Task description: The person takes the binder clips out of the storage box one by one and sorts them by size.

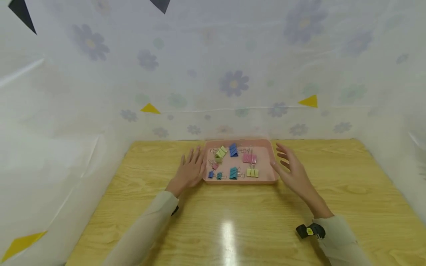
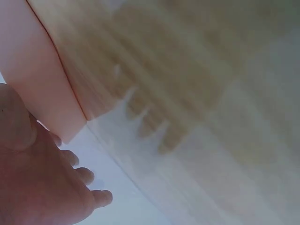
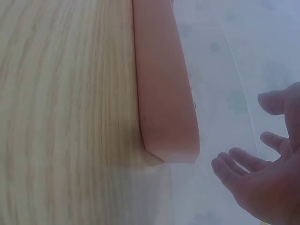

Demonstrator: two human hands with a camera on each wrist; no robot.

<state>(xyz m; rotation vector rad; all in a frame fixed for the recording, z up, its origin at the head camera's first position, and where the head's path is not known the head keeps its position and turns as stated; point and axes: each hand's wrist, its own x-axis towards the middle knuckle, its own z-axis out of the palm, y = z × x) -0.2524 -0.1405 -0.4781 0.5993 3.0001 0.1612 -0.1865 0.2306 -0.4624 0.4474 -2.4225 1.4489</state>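
A pink tray (image 1: 263, 179) lies on the wooden table against the back curtain. Binder clips of several colours and sizes are spread in it, among them a large blue clip (image 1: 234, 150), a pink clip (image 1: 249, 158), a teal clip (image 1: 234, 173) and a yellow clip (image 1: 252, 172). Smaller clips lie along the tray's left side. My left hand (image 1: 190, 171) is at the left rim, fingers straight and pointing to the back. My right hand (image 1: 293, 171) is beside the right rim, its fingers loosely bent and spread from the thumb. Neither hand holds a clip.
The wooden table (image 1: 206, 221) extends in front of the tray and to both sides. A white flowered curtain (image 1: 199, 74) hangs right behind it, with sheeting at left and right. A black strap (image 1: 311, 231) is on my right wrist.
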